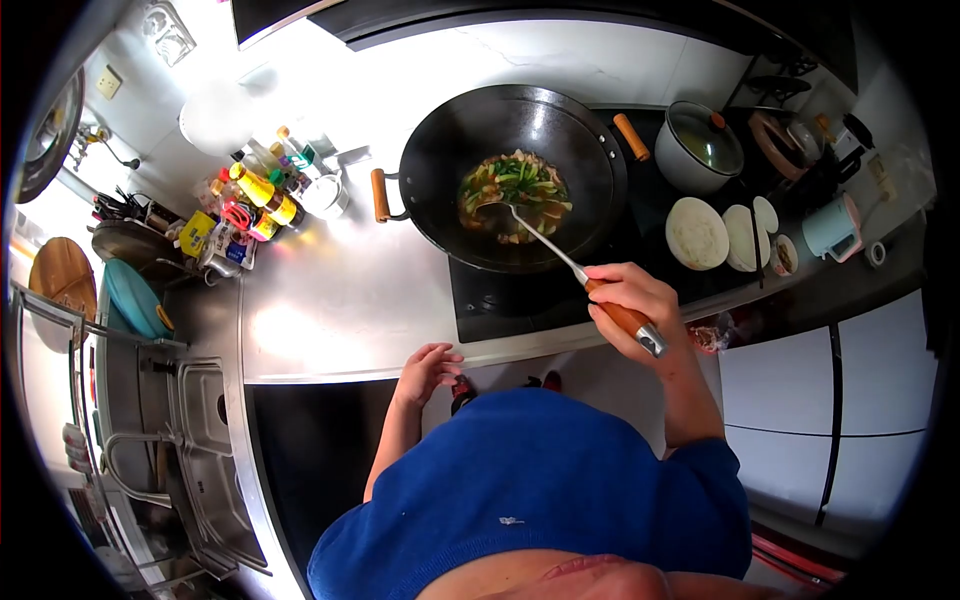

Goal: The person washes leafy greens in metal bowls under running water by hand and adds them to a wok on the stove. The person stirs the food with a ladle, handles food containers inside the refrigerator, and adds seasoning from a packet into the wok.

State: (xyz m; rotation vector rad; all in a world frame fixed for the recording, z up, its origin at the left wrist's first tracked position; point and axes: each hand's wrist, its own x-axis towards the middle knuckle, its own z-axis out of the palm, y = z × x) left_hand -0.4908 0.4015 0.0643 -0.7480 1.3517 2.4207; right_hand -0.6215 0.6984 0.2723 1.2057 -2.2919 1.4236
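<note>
My right hand (632, 310) is wrapped round the wooden handle of a metal ladle (550, 245). The ladle's bowl end rests among the food (520, 190) in a large black wok (440, 140): green vegetable pieces and bits of meat or similar in brownish liquid. The wok sits on the black cooktop (510, 310), with an orange-brown grip at each side. My left hand (430, 372) hovers by the counter's front edge, fingers loosely curled and apart, holding nothing.
Right of the wok stand a lidded pot (690, 165), a white bowl (697, 235), a plate (740, 238) with chopsticks (757, 250) and a light blue jug (832, 228). Seasoning bottles (265, 195) crowd the steel counter (340, 300) at the left, near a sink (205, 405).
</note>
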